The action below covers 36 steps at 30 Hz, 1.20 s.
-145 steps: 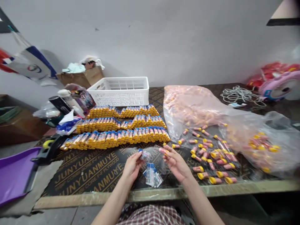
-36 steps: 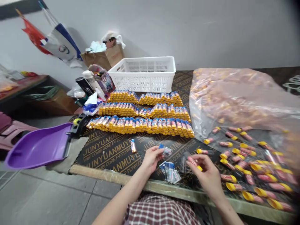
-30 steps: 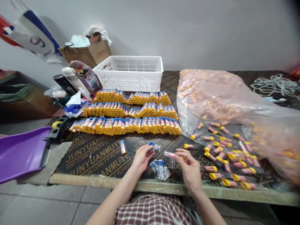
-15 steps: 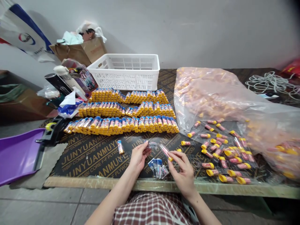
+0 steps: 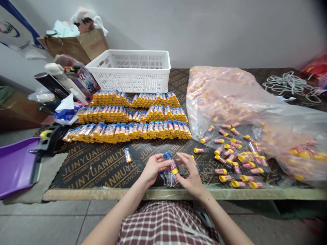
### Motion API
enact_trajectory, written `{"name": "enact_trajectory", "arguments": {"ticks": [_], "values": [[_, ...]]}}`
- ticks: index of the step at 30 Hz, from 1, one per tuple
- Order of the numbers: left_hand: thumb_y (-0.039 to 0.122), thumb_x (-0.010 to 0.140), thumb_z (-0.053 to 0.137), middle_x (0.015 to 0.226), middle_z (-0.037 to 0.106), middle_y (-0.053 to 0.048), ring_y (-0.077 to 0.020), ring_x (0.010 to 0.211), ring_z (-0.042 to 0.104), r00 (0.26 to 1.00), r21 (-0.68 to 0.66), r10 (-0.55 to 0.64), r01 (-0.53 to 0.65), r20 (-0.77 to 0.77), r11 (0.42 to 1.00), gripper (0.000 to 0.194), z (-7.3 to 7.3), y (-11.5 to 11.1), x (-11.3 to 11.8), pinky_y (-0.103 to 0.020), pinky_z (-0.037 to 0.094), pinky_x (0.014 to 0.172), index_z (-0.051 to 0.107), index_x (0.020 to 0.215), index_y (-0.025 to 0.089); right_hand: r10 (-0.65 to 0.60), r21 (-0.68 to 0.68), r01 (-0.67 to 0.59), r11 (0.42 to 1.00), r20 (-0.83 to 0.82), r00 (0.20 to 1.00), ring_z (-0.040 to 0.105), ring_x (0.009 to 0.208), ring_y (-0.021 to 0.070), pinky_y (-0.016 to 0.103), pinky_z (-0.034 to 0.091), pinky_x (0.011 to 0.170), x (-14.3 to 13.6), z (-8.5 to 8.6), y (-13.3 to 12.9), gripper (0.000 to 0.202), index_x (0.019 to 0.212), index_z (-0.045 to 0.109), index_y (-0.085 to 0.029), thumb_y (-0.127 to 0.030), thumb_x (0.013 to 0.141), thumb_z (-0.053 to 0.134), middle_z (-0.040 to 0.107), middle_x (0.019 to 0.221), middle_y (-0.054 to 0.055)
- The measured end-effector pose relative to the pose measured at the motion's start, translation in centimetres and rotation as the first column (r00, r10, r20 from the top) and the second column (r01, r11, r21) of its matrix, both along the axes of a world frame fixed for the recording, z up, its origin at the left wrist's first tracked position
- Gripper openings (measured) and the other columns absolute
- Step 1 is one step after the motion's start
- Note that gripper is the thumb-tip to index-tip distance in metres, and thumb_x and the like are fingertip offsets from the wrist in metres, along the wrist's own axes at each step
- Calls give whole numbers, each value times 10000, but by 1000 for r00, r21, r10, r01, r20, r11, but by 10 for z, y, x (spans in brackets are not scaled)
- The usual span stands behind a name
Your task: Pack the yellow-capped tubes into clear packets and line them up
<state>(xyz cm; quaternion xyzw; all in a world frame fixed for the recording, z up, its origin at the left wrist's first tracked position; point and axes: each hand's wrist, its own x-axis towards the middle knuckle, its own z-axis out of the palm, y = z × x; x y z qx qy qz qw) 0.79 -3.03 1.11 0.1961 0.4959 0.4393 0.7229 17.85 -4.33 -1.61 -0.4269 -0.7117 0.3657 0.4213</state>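
Observation:
Between my two hands is a small tube (image 5: 171,164) with a blue top end and a yellow bottom end, tilted. The fingers of my left hand (image 5: 154,167) are closed on its left side. My right hand (image 5: 190,173) is around its right side, thumb near the yellow end and fingers spread. Beneath my hands lies a small pile of blue-and-clear wrappers (image 5: 169,179), partly hidden. One finished-looking blue-and-yellow tube (image 5: 128,155) stands apart to the left. Yellow-capped pink tubes (image 5: 236,167) are scattered at the right. Stacked tubes (image 5: 138,130) form rows behind my hands.
A white basket (image 5: 133,79) stands behind the rows. A large clear bag (image 5: 222,98) of tubes covers the back right, near a white cable (image 5: 291,85). A tape dispenser (image 5: 49,141) and purple dustpan (image 5: 19,165) are at the left, with bottles behind.
The tube has turned and now shows a blue top end. My hands have come together around it. The whole view has shifted slightly.

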Motion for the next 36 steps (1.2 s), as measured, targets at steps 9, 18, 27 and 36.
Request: {"name": "enact_trajectory", "arguments": {"ticks": [9,18,27,36], "values": [[329,576,814,656,646,-31,-87,546,554,980,4,-198,198,-6,980,341,2,-11,8,-207,434,551,698,785,87,279,-59,-282,958,-50,959,396,1302,248,420,386,1057,3,4,3,852,1410,270,-262,-35,625,514,392,1416,81],[346,580,809,638,638,-37,-85,499,533,985,9,-171,171,-2,985,329,7,-15,11,-206,406,505,702,759,92,232,-86,-247,965,-151,961,484,1229,241,396,433,1018,-1,0,-2,817,1380,309,-243,-52,613,512,451,1362,99],[414,543,797,619,669,-69,-146,537,590,904,59,35,-11,-426,998,347,9,0,-59,-236,423,524,650,656,121,143,-132,-155,979,-94,985,395,1299,253,450,366,1065,20,8,10,857,1444,168,-283,-164,724,617,236,1502,92],[493,559,747,454,581,-41,-203,528,559,152,-42,-36,-35,-988,999,354,-13,8,-173,-279,357,530,601,524,172,-137,-22,142,990,149,979,477,1209,252,434,445,960,64,-11,30,393,1200,559,-254,-271,809,593,488,1326,86]]}}
